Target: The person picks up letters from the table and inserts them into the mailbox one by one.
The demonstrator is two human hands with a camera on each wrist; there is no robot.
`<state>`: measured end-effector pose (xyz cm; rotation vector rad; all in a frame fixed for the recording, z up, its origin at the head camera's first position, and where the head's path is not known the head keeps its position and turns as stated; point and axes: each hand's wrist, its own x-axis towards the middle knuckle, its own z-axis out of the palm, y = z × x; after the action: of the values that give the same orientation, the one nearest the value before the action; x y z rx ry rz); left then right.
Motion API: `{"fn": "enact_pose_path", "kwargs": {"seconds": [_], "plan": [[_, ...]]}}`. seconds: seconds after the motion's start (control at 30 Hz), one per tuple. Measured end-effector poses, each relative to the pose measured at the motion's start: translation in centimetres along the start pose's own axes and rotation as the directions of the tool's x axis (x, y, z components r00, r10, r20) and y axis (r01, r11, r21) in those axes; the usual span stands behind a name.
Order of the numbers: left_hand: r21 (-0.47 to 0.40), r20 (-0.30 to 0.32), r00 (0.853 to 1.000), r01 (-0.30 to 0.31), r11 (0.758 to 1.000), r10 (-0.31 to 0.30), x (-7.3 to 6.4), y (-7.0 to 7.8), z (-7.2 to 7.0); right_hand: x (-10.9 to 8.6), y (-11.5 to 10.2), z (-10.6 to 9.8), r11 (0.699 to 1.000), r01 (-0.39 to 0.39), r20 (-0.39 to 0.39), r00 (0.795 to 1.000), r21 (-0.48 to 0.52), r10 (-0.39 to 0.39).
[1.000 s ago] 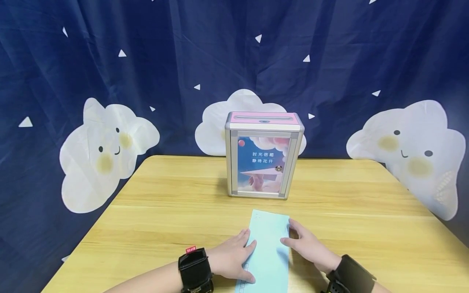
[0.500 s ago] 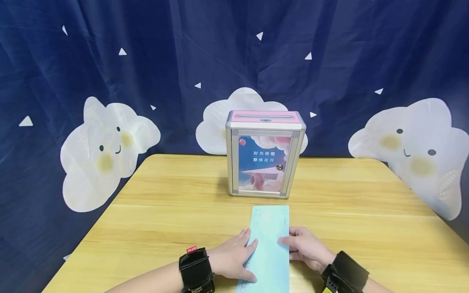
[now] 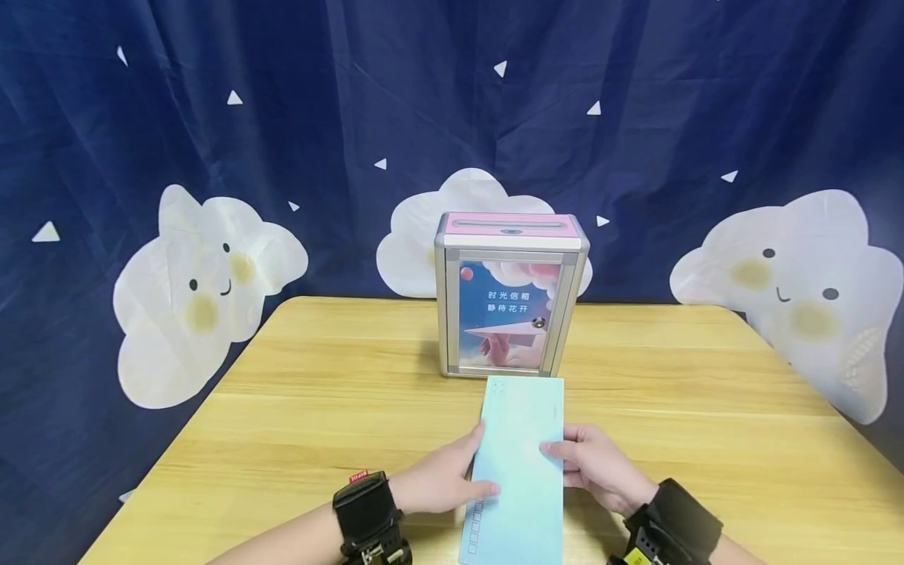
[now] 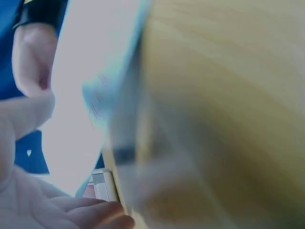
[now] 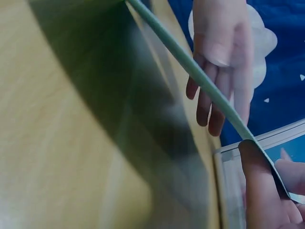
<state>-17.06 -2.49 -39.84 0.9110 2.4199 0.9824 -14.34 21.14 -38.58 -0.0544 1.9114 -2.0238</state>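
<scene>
A pale blue envelope (image 3: pixel 519 463) is lifted a little off the table, its far end in front of the box's foot. My left hand (image 3: pixel 441 475) holds its left edge, the thumb on the upper face and several fairly straight fingers under it, as the right wrist view shows. At the opposite edge my right hand (image 3: pixel 600 467) pinches the envelope between the thumb on top and curled fingers beneath. In the left wrist view the envelope (image 4: pixel 76 109) stands between the left thumb and fingers; the right wrist view sees the envelope (image 5: pixel 209 90) edge-on.
A silver-framed letter box (image 3: pixel 508 314) with a pink slotted top and a keyed picture door stands upright beyond the envelope. The wooden table (image 3: pixel 339 377) reaches back to a dark blue curtain (image 3: pixel 339 94) with white clouds. Both wrists wear black straps.
The envelope has risen off the table and moved forward toward the box. My right hand has curled its fingers under the edge, and my left has gone from lying on it to holding its side.
</scene>
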Motion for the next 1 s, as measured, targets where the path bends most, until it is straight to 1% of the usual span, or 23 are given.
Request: {"fn": "enact_pose_path", "kwargs": {"seconds": [0.03,0.07,0.1,0.13,0.17,0.2,0.23,0.27,0.33,0.37,0.47,0.57,0.7,0.8,0.93,1.0], "plan": [[-0.107,-0.026,1.000,-0.003,0.994,0.001,0.2,0.1,-0.2,-0.1,-0.2,0.0,1.000,0.004,0.003,1.000,0.002,-0.004],[-0.211,-0.050,0.999,-0.004,0.977,-0.006,0.3,0.3,-0.4,-0.1,-0.4,0.1,1.000,0.006,0.006,1.000,0.009,-0.006],[-0.307,-0.071,0.997,-0.003,0.952,-0.020,0.5,0.4,-0.5,-0.2,-0.6,0.1,1.000,0.010,0.007,1.000,0.012,-0.010],[-0.394,-0.095,0.995,-0.004,0.919,-0.037,0.6,0.4,-0.7,-0.2,-0.8,0.2,1.000,0.015,0.008,1.000,0.017,-0.015],[-0.485,-0.116,0.992,-0.009,0.875,-0.054,0.8,0.4,-0.8,-0.3,-0.9,0.2,1.000,0.018,0.008,1.000,0.021,-0.019],[-0.566,-0.136,0.988,-0.021,0.824,-0.068,0.9,0.4,-0.9,-0.3,-1.1,0.2,0.999,0.022,0.008,1.000,0.025,-0.022],[-0.619,-0.151,0.984,-0.024,0.785,-0.089,0.9,0.5,-1.0,-0.4,-1.3,0.3,0.999,0.026,0.008,1.000,0.030,-0.026],[-0.656,-0.161,0.980,-0.017,0.754,-0.117,1.0,0.5,-1.2,-0.4,-1.4,0.3,0.999,0.029,0.009,1.000,0.037,-0.029],[-0.707,-0.182,0.971,-0.020,0.707,-0.154,1.1,0.5,-1.3,-0.5,-1.6,0.3,0.998,0.035,0.012,0.999,0.042,-0.036],[-0.724,-0.186,0.969,-0.022,0.690,-0.164,1.1,0.6,-1.4,-0.5,-1.7,0.3,0.999,0.035,0.014,0.999,0.038,-0.036],[-0.733,-0.199,0.963,-0.023,0.680,-0.182,1.0,0.8,-1.4,-0.6,-1.9,0.4,0.999,0.040,0.018,0.999,0.023,-0.040],[-0.731,-0.211,0.959,-0.028,0.682,-0.187,0.9,1.0,-1.6,-0.6,-2.0,0.3,0.998,0.063,0.022,0.998,-0.019,-0.063],[-0.709,-0.232,0.957,-0.043,0.704,-0.176,0.8,1.3,-2.0,-0.4,-2.4,0.1,0.992,0.106,0.025,0.994,-0.062,-0.105],[-0.690,-0.251,0.954,-0.055,0.722,-0.167,0.9,1.5,-2.5,-0.1,-2.9,0.1,0.990,0.121,0.001,0.993,-0.079,-0.121],[-0.672,-0.287,0.945,-0.083,0.736,-0.156,1.1,1.9,-3.4,0.3,-3.8,-0.1,0.986,0.142,-0.044,0.988,-0.091,-0.147],[-0.668,-0.305,0.940,-0.098,0.737,-0.151,1.3,2.0,-3.9,0.5,-4.3,-0.2,0.983,0.156,-0.059,0.985,-0.102,-0.162]]}}
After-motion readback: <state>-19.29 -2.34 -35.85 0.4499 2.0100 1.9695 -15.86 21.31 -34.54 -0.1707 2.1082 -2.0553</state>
